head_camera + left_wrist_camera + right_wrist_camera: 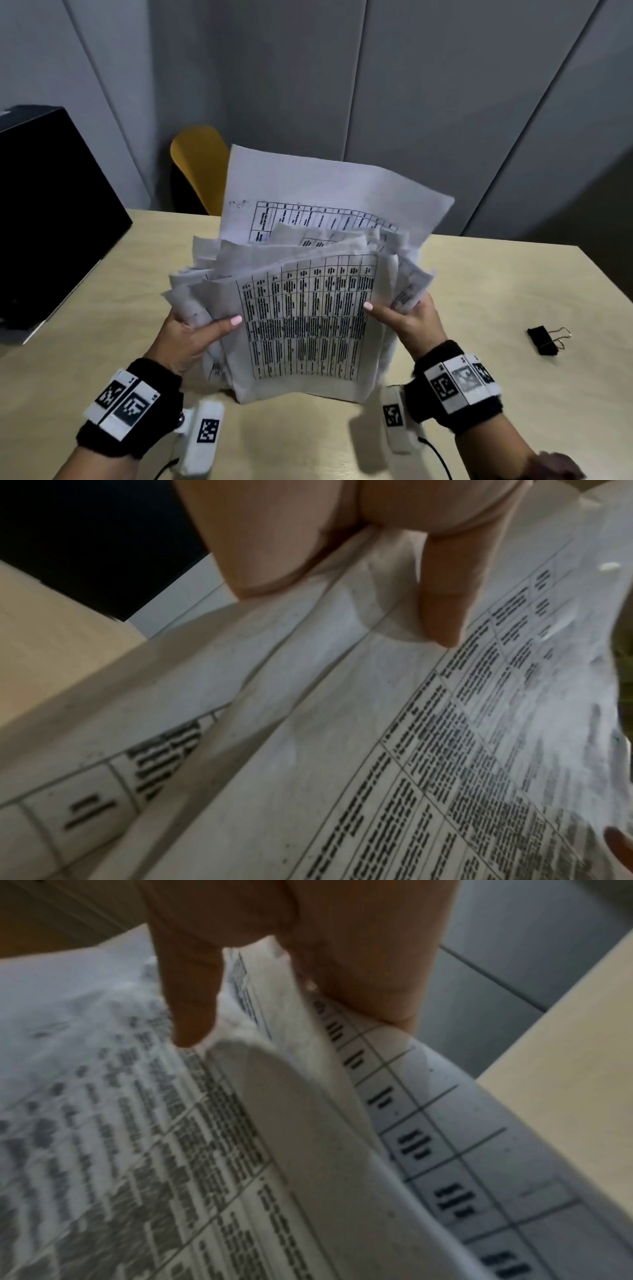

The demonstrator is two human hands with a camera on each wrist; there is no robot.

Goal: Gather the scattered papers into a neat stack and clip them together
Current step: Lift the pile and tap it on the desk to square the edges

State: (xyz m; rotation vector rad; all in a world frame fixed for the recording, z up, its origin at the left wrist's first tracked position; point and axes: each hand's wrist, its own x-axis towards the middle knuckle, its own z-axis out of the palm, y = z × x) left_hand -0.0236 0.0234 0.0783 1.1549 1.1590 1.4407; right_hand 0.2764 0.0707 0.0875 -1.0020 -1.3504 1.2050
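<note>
Pinching the papers [301,308] from both sides, your fingers are curled round the sheaf: the left thumb [229,323] lies across the front sheet and the rest of the left hand [191,339] wraps the left edge, while the right hand [407,320] clasps the right edge with its thumb on the printed table. The wrist views confirm it, each showing a thumb pressed on the front page and fingers behind.

You hold the sheaf upright, its bottom edge on or just above the table [496,274]; contact is hard to judge. It is far from neat. Top edges stand at several heights, one sheet rises well above the others at the back, and corners splay out by your right hand.

The clip [546,339] lies on the table, well apart to your right, untouched.

The likely step is tapping the edges square, and that is where it could go wrong. These sheets look soft and crumpled, so a hard tap may buckle them rather than align them. If you loosen either grip too much, the loose inner sheets could slide out and fan across the table. Reaching for the clip leaves one hand holding an uneven bundle, which may sag or skew, and clipping it then would lock the mess in.
</note>
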